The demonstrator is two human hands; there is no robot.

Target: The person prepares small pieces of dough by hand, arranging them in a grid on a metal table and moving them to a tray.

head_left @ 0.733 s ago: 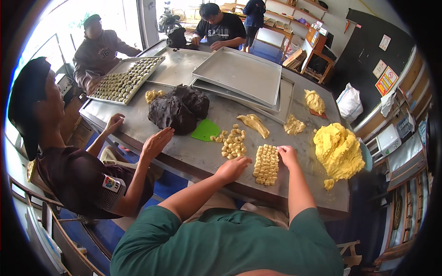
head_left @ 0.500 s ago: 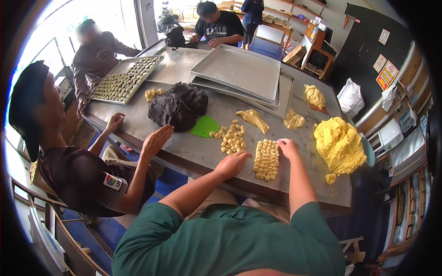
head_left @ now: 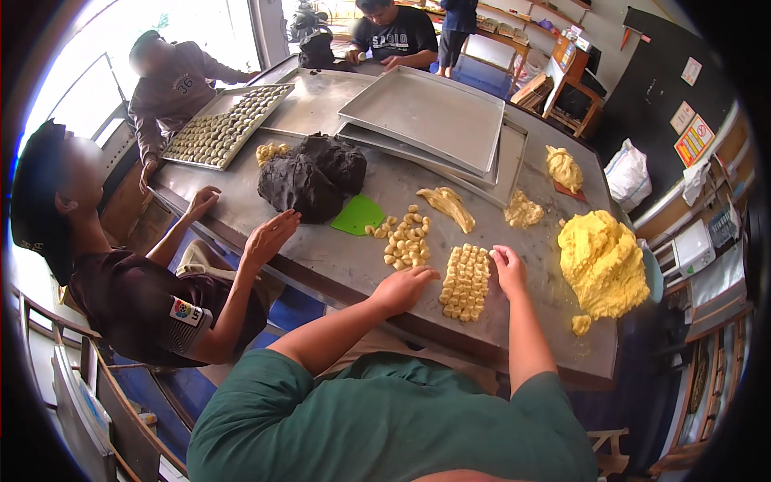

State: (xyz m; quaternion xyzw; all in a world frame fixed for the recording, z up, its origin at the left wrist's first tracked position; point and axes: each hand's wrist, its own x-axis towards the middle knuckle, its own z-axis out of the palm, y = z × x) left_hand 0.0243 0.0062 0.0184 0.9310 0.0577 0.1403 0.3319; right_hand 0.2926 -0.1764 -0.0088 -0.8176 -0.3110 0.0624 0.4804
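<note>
A block of small pale dough pieces in rows (head_left: 463, 283) lies on the table before me. My left hand (head_left: 405, 287) rests just left of it, fingers loosely curved on the metal with nothing held. My right hand (head_left: 507, 269) is at its upper right corner, fingers bent in toward the thumb; what is between the fingertips is too small to make out. Loose dough balls (head_left: 405, 241) and a long dough piece (head_left: 446, 207) lie beyond, with a green scraper (head_left: 358, 215), a dark dough mass (head_left: 309, 181) and a large yellow dough mound (head_left: 602, 261).
A co-worker (head_left: 120, 313) sits at my left, both hands at the table (head_left: 337, 265). Two more people (head_left: 173, 92) (head_left: 392, 36) work across it; another stands behind. Metal trays (head_left: 422, 116), a tray of filled pieces (head_left: 225, 124) and smaller dough lumps (head_left: 564, 169) occupy the far part.
The view has shifted slightly. My right hand has edged right from the block's corner. The left co-worker's head has turned, and the person at the back has a small pale thing raised in one hand.
</note>
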